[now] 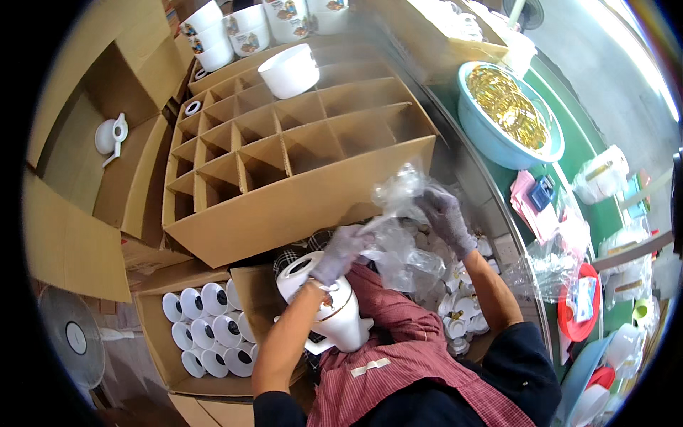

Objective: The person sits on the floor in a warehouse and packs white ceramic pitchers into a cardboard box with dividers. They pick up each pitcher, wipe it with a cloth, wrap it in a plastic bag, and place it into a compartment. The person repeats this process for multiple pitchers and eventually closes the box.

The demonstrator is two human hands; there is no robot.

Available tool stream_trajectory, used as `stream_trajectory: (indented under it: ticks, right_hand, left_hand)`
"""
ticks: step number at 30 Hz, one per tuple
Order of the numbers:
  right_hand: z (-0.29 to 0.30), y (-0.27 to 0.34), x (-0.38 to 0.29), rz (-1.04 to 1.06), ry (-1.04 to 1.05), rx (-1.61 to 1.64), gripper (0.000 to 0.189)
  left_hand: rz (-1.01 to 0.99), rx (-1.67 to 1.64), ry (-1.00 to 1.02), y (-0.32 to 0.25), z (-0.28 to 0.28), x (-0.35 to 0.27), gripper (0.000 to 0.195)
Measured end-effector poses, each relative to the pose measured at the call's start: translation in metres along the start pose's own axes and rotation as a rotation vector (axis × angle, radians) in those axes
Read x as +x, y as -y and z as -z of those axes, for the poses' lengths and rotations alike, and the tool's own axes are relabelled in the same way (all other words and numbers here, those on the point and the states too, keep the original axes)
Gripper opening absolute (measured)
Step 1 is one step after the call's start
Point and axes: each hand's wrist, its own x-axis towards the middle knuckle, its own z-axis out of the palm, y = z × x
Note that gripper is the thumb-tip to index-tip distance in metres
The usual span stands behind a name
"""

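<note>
Both of my hands wear grey knit gloves and are slightly blurred. My left hand (344,253) grips the lower part of a crumpled clear plastic bag (405,251). Higher up and to the right, my right hand (444,216) has hold of the bag near its bunched end. A white pot (339,320) with a spout, a handle, a gold line and a coloured decal lies tilted on my lap, below my left wrist. My left forearm hides part of it. White lids (459,315) with gold trim lie heaped beside my lap on the right.
A divided cardboard carton (299,197) stands ahead, with a white bowl (288,72) on its dividers and stacked decorated bowls (248,32) behind. White cups (216,320) fill a box at left. On the green table, a blue basin (480,136) holds gold pieces.
</note>
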Motion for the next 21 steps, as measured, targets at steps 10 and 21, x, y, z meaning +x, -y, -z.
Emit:
stream_trajectory:
  ticks: [10, 21]
  right_hand:
    - [-0.018, -0.064, -0.066, 0.050, 0.444, -0.147, 0.087]
    - [-0.066, 0.111, -0.004, 0.517, -0.157, 0.242, 0.042]
  left_hand:
    - [-0.416, 0.206, -0.036, -0.012, 0.113, -0.034, 0.033]
    - [-0.711, 0.550, -0.407, -0.091, -0.011, -0.114, 0.050]
